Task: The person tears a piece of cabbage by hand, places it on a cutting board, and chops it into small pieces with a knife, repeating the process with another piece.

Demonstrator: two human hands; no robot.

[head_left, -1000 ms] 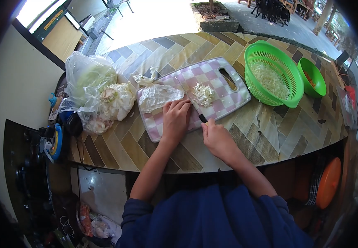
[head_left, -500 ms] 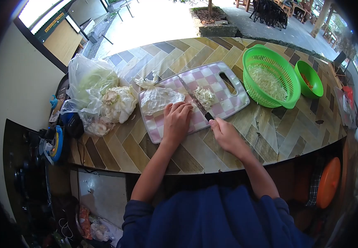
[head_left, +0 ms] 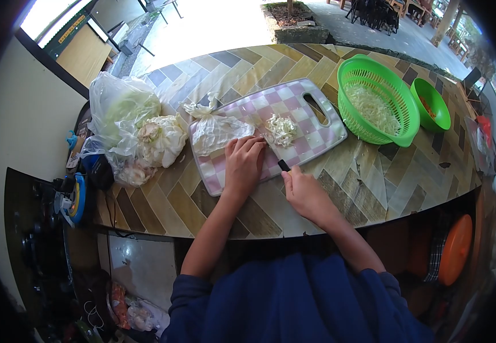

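A pink-and-white checked cutting board lies at an angle on the table. My left hand rests on it, fingers bent and pressed together against the right edge of a pale cabbage leaf. In my right hand is a knife, held by its black handle at the board's near edge. The knife's blade is blurred and hard to make out beside my left fingertips. Just beyond those fingertips sits a small heap of shredded cabbage.
Right of the board stands a green colander holding shredded cabbage, beside a green bowl with orange shreds. On the left are a cabbage head and a plastic bag with pale green contents. The table's near edge runs before my body.
My right hand has drawn the knife slightly left and back toward me, and its blade no longer shows clearly across the board. My left hand still presses the leaf.
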